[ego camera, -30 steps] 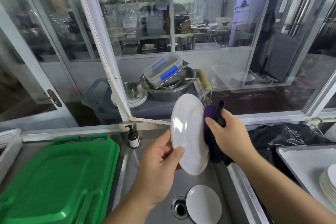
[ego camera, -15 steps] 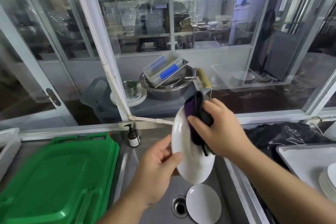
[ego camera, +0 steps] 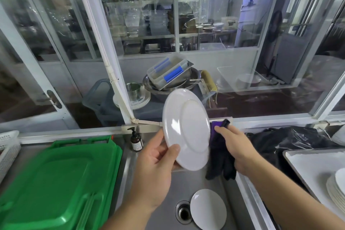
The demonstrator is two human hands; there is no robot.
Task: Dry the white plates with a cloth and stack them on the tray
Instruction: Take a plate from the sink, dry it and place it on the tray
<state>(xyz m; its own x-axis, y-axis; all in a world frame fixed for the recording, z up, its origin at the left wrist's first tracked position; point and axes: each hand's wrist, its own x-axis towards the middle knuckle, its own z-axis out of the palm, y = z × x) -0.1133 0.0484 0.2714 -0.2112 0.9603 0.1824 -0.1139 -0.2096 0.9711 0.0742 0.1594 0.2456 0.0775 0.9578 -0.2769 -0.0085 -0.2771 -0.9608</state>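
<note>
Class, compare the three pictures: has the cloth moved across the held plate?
Yes. The cloth has gone from the plate's near face to behind its right edge, lower, away from the soap bottle.

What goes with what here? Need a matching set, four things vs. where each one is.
1 held plate
2 cloth
3 second plate
4 plate stack

a on the white tray, far right
b flat in the sink beside the drain
c gripped by the left hand
d held by the right hand

Pairs: 1-c, 2-d, 3-b, 4-a
</note>
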